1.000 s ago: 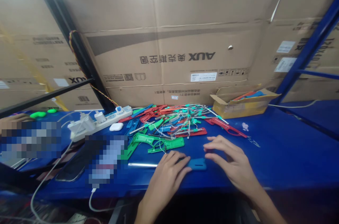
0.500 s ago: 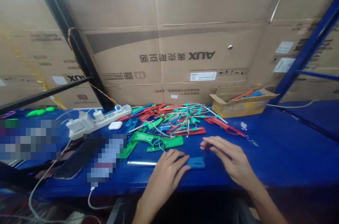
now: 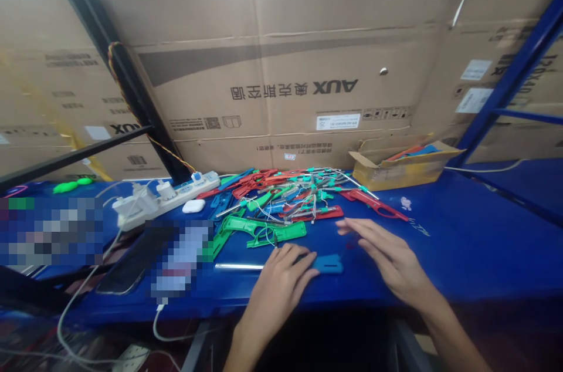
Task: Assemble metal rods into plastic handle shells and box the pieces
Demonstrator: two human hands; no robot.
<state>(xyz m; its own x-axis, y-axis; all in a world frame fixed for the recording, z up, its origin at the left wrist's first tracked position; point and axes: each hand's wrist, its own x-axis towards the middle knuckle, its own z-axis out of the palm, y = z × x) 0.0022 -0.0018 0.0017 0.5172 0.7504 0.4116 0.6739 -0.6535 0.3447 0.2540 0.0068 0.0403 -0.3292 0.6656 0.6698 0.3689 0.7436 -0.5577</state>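
My left hand (image 3: 285, 281) is closed over a blue long-necked lighter (image 3: 331, 264) lying on the table, pressing it down with thumb and fingers. The slotted end of its blue body shows to the right of the fingers, and its silver metal tube (image 3: 240, 267) sticks out to the left. My right hand (image 3: 389, 260) is just right of the lighter. Between its thumb and fingers is a small screwdriver with a dark red handle (image 3: 351, 242), blurred and partly hidden; its thin shaft points down towards the lighter's right end.
Behind my hands lies a heap of red, green and blue lighter parts (image 3: 281, 196) with wires and metal tubes. An open cardboard box (image 3: 400, 172) stands back right. To the left are a white power strip (image 3: 176, 196), a white earbud case (image 3: 193, 206) and a charging phone (image 3: 182, 260).
My right hand has shifted slightly up and right, and its fingers look straighter. The left hand still holds the lighter. The whole view has shifted slightly.
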